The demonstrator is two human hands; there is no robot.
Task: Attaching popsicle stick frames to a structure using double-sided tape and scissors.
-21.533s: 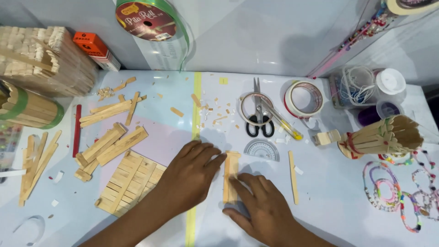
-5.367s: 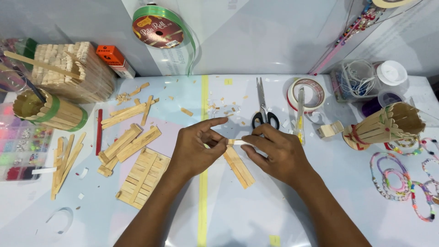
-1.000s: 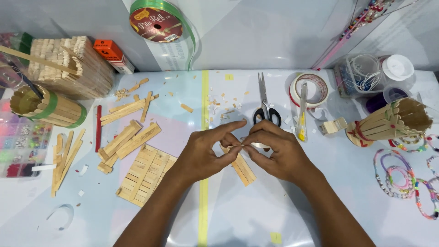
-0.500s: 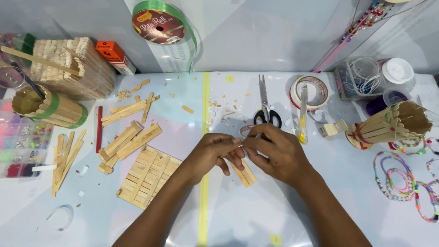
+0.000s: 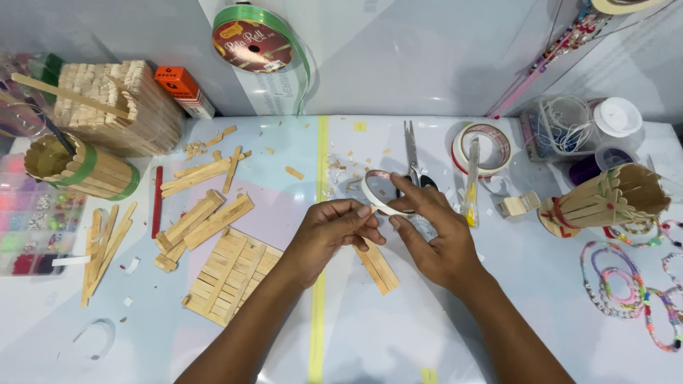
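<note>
Tape roll (image 5: 379,190) pinched between both hands' fingertips, above stick strip (image 5: 377,265)

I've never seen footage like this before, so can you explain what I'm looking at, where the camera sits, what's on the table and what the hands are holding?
There is no machine here. A person works with two bare hands, filmed by one camera worn on the head and looking down at a pale craft table.

The left hand and the right hand meet in the middle, both pinching a small white tape ring, held above a few glued wooden sticks.

Around them lie a flat stick panel, loose sticks, scissors, a bigger tape roll, a stick-built cup, bead bracelets and a green ribbon spool against the wall.
</note>
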